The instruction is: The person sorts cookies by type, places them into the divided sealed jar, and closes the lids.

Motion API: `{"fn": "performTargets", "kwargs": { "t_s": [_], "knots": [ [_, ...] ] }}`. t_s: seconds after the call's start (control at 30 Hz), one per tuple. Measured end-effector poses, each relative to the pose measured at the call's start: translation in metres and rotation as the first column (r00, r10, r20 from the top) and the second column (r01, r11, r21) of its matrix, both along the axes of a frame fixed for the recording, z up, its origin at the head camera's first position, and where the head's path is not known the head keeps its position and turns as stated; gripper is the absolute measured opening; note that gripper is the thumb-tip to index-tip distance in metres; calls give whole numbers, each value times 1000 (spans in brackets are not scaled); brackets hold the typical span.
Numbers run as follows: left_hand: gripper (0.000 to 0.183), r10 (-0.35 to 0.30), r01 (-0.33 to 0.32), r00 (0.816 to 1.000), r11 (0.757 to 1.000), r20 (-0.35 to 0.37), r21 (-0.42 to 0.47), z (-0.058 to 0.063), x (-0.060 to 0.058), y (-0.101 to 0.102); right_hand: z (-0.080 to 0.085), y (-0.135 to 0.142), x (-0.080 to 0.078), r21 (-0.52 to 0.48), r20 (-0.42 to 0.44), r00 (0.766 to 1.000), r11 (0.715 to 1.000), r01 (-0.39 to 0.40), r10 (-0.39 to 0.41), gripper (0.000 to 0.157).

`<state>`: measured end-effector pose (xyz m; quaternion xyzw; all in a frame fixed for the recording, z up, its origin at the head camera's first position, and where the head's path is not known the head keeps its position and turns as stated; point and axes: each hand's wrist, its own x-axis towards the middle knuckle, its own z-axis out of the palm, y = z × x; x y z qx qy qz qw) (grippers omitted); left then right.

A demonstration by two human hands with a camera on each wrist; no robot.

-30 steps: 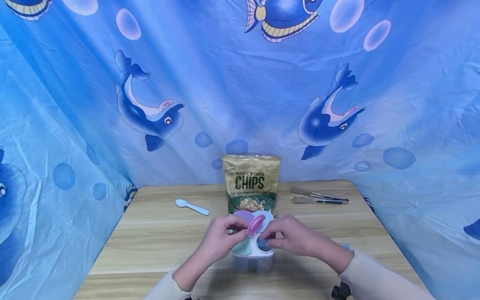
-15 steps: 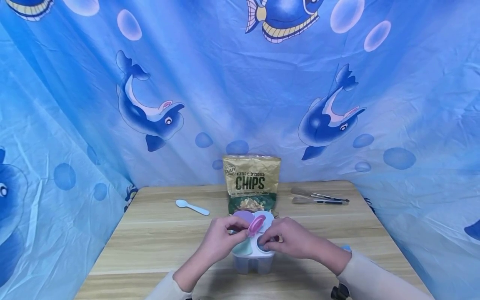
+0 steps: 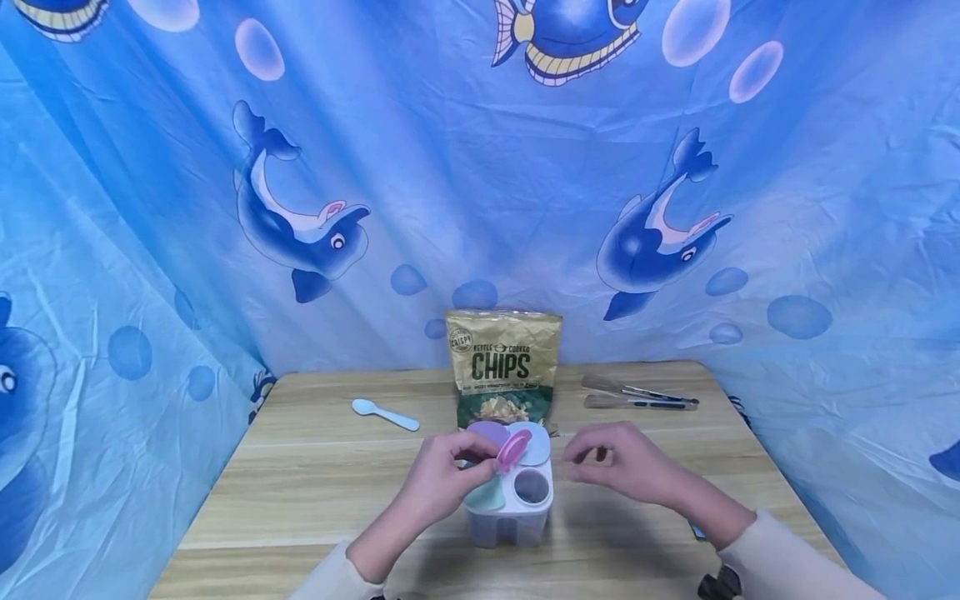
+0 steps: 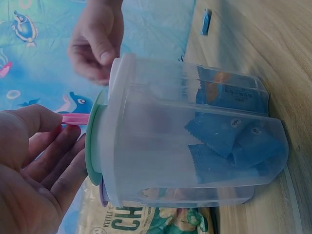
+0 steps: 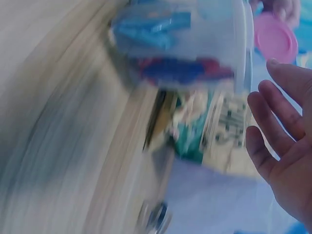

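A translucent storage container (image 3: 507, 527) with several compartments stands on the table. Its top carries purple (image 3: 487, 431), pale blue and mint green lids (image 3: 486, 496). The front right round opening (image 3: 532, 487) is uncovered. My left hand (image 3: 442, 475) pinches a round pink lid (image 3: 513, 451) between thumb and fingers, tilted above the container top. Blue packets (image 4: 234, 146) lie inside the compartments, seen through the wall in the left wrist view. My right hand (image 3: 622, 462) is just right of the container, apart from it, with loosely bent fingers and nothing in them.
A chips bag (image 3: 504, 367) stands behind the container. A pale blue spoon (image 3: 384, 413) lies at back left, tongs (image 3: 641, 402) at back right. A small blue packet (image 4: 205, 22) lies on the table near my right wrist. A sea-print curtain (image 3: 480, 167) hangs behind.
My right hand has drawn out of the container's front right opening and moved right, uncovering it to view. My left hand still holds the pink lid in place.
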<state>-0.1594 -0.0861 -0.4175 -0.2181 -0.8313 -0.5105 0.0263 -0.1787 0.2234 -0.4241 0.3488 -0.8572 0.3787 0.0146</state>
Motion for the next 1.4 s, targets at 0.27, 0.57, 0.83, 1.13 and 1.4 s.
{"fn": "performTargets", "kwargs": {
  "t_s": [0.27,0.57,0.83,1.13,1.4],
  "knots": [
    [9,-2,2,1000,1000,-6,4,1,-1,-1,-16,73,6,36,95,989,993,114,-117,25],
    [8,16,-16,1000,1000,-11,-2,1,-2,-2,-48,139,1,161,256,941,970,184,-221,30],
    [8,-3,3,1000,1000,-4,3,-1,-2,-1,-75,167,1,242,195,948,949,203,-253,35],
    [9,-4,4,1000,1000,-7,14,-2,-2,0,-91,183,-7,346,277,916,920,185,-289,33],
    [10,-2,2,1000,1000,0,-14,-2,-3,-1,-98,183,-11,333,281,923,928,164,-264,32]
  ]
}}
